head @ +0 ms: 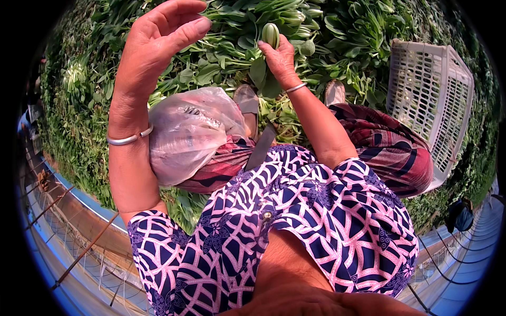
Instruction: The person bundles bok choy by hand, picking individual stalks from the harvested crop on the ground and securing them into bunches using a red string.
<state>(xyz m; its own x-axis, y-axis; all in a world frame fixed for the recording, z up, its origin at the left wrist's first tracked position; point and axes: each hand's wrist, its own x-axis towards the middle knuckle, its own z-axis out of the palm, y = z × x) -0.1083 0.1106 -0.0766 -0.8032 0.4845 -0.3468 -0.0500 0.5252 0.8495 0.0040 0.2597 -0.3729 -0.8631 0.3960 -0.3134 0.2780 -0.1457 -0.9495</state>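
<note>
My left hand (158,43) is raised at the upper left, fingers curled with the thumb apart, and holds nothing that shows. At the upper middle my right hand (278,59) grips a small head of leafy greens (270,35), pale stem end up, its leaves hanging below. Piles of cut leafy greens (292,15) lie just beyond both hands. A clear plastic bag (189,138) covers one knee. Between my legs a dark flat blade or strip (261,148) points down towards my lap; its far end is hidden by my shirt.
A white slatted plastic crate (419,79) stands tilted at the right, beside my other knee. Loose leaves (284,118) cover the ground around my shoes. Dense green plants (79,130) spread to the left. Greenhouse-like frame bars (85,251) and a dark blue object (460,215) are near the lower rim.
</note>
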